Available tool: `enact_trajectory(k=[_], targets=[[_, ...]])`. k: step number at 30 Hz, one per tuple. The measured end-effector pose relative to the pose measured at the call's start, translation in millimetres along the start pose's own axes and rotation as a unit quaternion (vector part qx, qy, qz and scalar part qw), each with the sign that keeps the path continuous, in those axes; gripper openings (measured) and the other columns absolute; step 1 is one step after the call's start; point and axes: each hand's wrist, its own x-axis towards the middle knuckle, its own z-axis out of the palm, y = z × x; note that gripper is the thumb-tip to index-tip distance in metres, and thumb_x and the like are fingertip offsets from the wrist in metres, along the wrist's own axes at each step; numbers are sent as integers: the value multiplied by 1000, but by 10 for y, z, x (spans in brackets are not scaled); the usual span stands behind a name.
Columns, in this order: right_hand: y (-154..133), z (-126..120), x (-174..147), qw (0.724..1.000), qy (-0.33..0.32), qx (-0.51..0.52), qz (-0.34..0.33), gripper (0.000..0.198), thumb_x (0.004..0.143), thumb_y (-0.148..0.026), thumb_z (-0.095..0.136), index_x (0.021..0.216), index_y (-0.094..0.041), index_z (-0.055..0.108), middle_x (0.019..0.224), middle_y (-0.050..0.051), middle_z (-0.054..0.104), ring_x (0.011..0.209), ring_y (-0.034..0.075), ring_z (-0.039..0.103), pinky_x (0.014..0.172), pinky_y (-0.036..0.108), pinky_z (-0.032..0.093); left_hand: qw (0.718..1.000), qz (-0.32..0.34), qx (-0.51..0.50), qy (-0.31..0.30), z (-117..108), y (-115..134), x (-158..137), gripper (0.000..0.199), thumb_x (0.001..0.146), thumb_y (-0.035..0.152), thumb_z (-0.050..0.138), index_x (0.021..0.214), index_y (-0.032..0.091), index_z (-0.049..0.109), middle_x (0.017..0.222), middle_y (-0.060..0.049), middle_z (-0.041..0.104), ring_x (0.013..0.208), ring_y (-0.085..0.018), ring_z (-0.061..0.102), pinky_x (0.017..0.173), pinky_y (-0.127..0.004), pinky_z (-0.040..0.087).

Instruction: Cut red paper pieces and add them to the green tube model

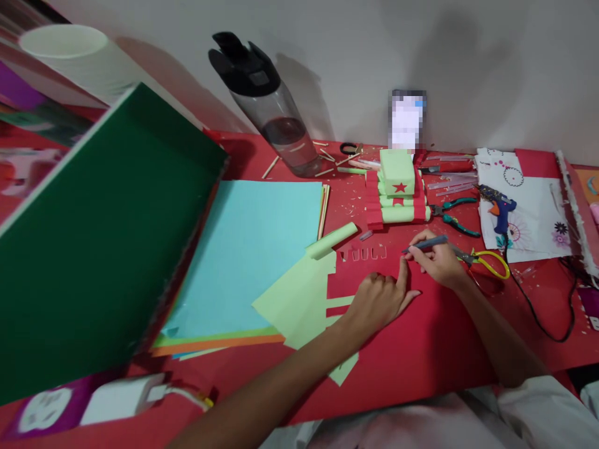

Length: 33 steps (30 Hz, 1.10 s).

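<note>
Head view, right hand [435,262]: on my feed it grips a dark pen [431,244] between thumb and fingers, tip angled left.
Left hand [377,299]: rests on the red sheet [440,349], index finger stretched, thumb spread away, other fingers curled; I make out nothing held.
Pen tip: just beside the left index fingertip; I cannot tell whether it touches the paper.
Red sheet: beneath both hands; a row of pale outlines [364,254] left of the pen.
Green paper [290,299]: left of the left hand, its edge notched, one part under the left forearm.
Tube bundle [405,215]: beyond the hands, a green box [397,171] with a red star on top.
Scissors [493,262]: just right of the right hand, blades partly hidden behind it.
Cut off: dark green board [107,212], by the left edge of view.
Hard to make out: phone [406,121] is pixelated; red sheet nearly merges with the red desk [346,212].
</note>
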Motion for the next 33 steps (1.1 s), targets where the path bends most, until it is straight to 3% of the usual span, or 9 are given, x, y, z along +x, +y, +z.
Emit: enact_trajectory(k=[7, 13, 33], targets=[[-49, -36, 180, 994, -53, -80, -48, 15, 96, -32, 62, 97, -20, 73, 100, 8, 79, 86, 21, 74, 75, 31, 60, 1000, 3, -7, 17, 20, 15, -23, 75, 111, 61, 30, 154, 2, 51, 74, -15, 73, 67, -25, 70, 66, -33, 46], [-16, -42, 202, 991, -62, -102, -52, 15, 95, -31, 63, 97, -20, 73, 96, 8, 80, 81, 22, 74, 72, 31, 58, 1000, 15, 24, 9, -16, 30, -26, 74, 112, 59, 27, 151, 3, 55, 74, -15, 72, 65, -25, 68, 64, -34, 43], [2, -16, 199, 996, -61, -48, -48, 18, 94, -32, 64, 96, -18, 74, 98, 8, 79, 84, 21, 74, 72, 29, 59, 997, 25, 77, 15, -54, 82, -24, 71, 111, 56, 38, 150, -1, 55, 71, -12, 70, 61, -23, 66, 63, -33, 39]])
